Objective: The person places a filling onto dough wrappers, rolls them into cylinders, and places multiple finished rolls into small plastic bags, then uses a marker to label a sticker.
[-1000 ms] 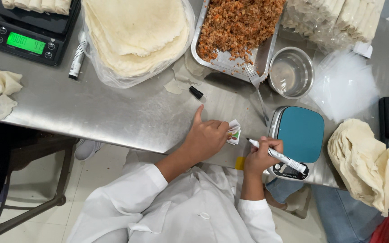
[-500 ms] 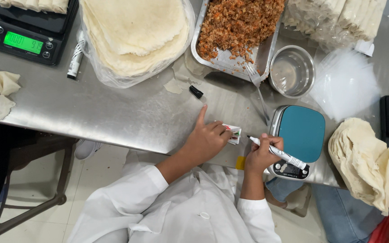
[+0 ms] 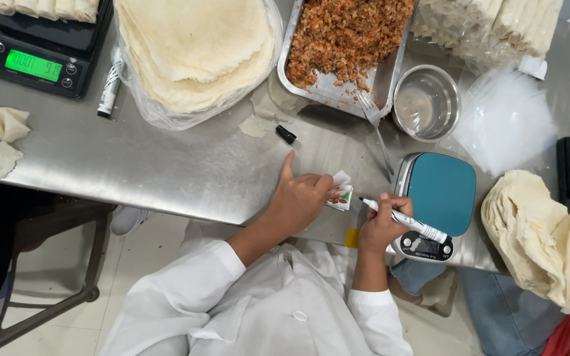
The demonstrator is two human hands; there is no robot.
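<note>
Steel table (image 3: 166, 165) fills most of the head view, and on it, from largest to smallest, are seen a bagged stack of round pale wrappers (image 3: 196, 49), a metal tray (image 3: 324, 82) of browned minced filling, a blue-topped scale (image 3: 440, 198) near the front edge, a steel bowl (image 3: 427, 102), a fork (image 3: 377, 132) and a small black cap (image 3: 286, 134). Close to the front edge, between the two hands, a small white label (image 3: 341, 191) with a red and green print is found lying flat on the steel. It is pinned by the left hand (image 3: 301, 201), whose fingers are curled together over its left part while the index finger is raised and pointed away from the body. A white marker (image 3: 404, 221) is clamped in the closed fingers of the right hand (image 3: 380, 227), just right of the label and touching the scale's near corner. The marker's long axis is laid slantwise, its black tip up and to the left, aimed at the label and just short of it; the rear end is stretched down and right over the scale's display. The label is thus placed left of the pen tip, with the left hand already upon it and the right hand held just beside it.
</note>
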